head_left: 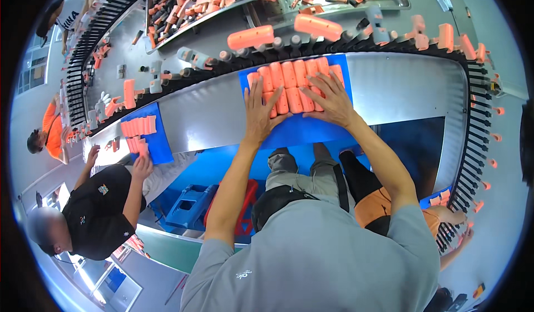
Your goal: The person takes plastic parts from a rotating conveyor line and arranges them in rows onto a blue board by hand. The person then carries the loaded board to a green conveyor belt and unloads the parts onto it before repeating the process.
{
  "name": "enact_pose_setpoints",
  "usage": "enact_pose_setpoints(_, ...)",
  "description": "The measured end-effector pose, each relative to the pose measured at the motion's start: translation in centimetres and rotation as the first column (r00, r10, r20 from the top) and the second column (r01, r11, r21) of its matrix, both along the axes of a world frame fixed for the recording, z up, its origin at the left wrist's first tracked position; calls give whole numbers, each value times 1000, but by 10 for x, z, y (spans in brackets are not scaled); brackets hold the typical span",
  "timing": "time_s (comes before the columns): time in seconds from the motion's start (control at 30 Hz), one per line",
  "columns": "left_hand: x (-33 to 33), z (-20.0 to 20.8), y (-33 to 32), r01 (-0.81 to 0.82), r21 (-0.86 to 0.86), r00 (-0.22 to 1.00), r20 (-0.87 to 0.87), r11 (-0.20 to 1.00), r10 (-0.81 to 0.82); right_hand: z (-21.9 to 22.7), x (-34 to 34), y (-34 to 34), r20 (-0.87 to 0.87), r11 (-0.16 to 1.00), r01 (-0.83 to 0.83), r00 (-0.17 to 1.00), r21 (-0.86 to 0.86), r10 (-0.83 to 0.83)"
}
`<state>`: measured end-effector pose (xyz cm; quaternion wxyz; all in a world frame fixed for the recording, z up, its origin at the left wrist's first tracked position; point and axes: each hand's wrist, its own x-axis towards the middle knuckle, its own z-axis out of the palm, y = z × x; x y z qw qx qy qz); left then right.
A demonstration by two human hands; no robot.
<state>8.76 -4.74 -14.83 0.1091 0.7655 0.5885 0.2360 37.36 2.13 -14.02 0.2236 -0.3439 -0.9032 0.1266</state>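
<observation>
The left hand [259, 110] and right hand [328, 98] are spread flat, fingers open, on orange pieces [293, 84] grouped on a blue tray [303, 129]. Nothing is gripped. The pieces beneath the palms are hidden, and the tray's near edge overhangs the worktop [389, 87].

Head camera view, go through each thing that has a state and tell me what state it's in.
Orange plastic cylinders: lying in packed rows on the mat.
Blue flat mat: flat on the metal table, partly covered.
Left hand: open, pressing the cylinders.
Right hand: open, fingers spread over the cylinders.

Handles [292, 84] on tray [311, 131]
</observation>
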Motion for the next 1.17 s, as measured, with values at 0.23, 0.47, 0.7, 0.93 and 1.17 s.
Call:
enact_pose_setpoints(0.23, -25, 85, -33, -198, 208, 962, 229, 958, 149, 99, -7, -39, -224, 987, 158, 961, -32, -161)
enact_pose_setpoints(0.47, -96, 216, 20, -286, 208, 940, 251, 935, 232, 243, -134, 13, -269, 970, 145, 959, 197, -88)
enact_pose_setpoints(0.7, -153, 220, -6, -172, 106, 980, 118, 979, 160, 236, -218, 40, 256, 982, -155, 959, 107, 124)
enact_pose_setpoints(0.93, -186, 206, -24, -311, 292, 948, 160, 904, 275, 241, -254, 34, 48, 978, -51, 997, -201, 62)
enact_pose_setpoints(1.17, -311, 201, -26, -426, 366, 901, 92, 828, 423, 249, -289, -33, -292, 980, -177, 936, 88, 195)
